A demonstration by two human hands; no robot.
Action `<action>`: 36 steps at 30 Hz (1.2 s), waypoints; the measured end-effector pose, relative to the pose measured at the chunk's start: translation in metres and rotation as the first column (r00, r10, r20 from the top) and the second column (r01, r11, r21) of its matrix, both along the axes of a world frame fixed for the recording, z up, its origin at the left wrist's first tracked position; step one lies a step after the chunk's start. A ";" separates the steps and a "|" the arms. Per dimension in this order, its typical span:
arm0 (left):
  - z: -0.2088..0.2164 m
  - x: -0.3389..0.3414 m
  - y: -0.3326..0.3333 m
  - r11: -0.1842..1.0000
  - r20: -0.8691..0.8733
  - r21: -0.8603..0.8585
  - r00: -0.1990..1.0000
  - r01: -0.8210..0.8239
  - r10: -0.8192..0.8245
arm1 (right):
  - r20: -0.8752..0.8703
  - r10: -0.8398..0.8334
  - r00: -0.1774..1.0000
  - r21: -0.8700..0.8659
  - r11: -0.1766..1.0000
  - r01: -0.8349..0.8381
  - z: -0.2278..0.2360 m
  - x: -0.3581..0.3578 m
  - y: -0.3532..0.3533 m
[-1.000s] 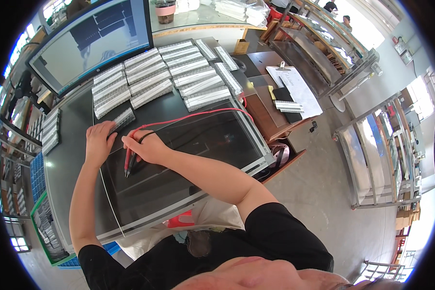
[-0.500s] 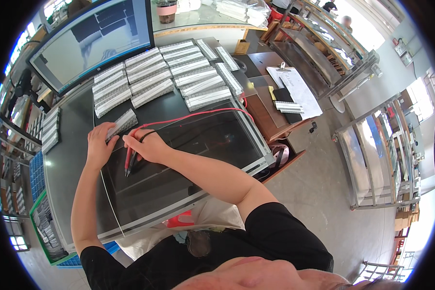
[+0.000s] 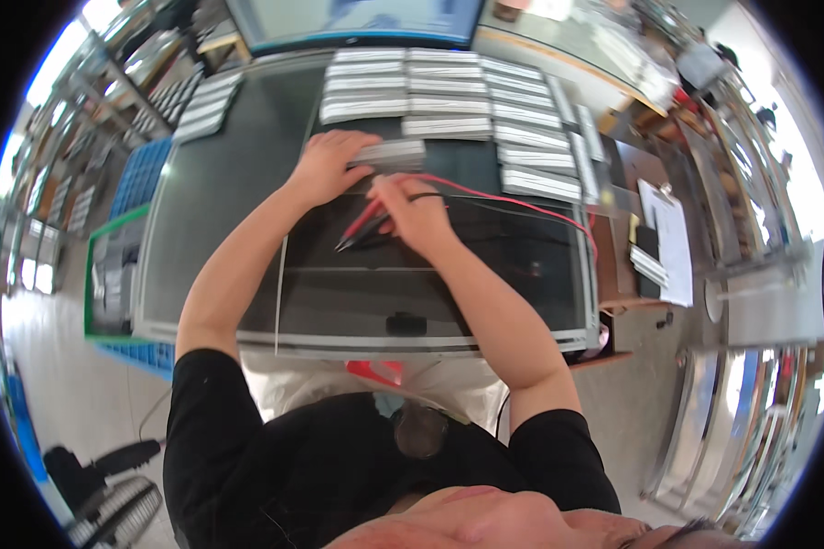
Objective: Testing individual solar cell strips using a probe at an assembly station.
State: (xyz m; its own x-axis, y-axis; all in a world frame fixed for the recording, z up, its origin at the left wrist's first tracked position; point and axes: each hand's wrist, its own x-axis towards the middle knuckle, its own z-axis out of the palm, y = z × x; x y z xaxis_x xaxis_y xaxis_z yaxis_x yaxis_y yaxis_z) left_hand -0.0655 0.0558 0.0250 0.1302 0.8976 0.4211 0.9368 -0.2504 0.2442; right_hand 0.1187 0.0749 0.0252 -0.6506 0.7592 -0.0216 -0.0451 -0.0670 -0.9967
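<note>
The view now swings so that the dark counter (image 3: 220,183) sits square and nearer the top, with the rows of grey strips (image 3: 449,87) straight ahead instead of off to the upper right. The left hand (image 3: 325,165) moves from resting by a loose strip onto a grey strip (image 3: 389,152), fingers lying over its end. The right hand (image 3: 421,215) keeps gripping the red and black probes (image 3: 362,229), now closer to the left hand.
</note>
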 end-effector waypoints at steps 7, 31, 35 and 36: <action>-0.003 -0.015 -0.005 0.994 0.083 -0.085 0.993 -0.074 0.081 | 0.092 0.072 0.993 -0.067 0.996 -0.066 0.005 -0.002 0.006; -0.001 0.004 -0.056 0.996 0.168 -0.075 0.984 -0.039 0.051 | -0.052 -0.235 0.971 -0.023 0.972 0.234 0.009 0.011 0.040; -0.002 0.004 -0.058 0.996 0.183 -0.088 0.982 -0.028 0.044 | -0.022 -0.203 0.979 -0.019 0.979 0.202 0.007 0.010 0.042; -0.003 0.003 -0.058 0.996 0.186 -0.089 0.982 -0.028 0.044 | -0.018 -0.194 0.981 -0.020 0.981 0.194 0.006 0.010 0.042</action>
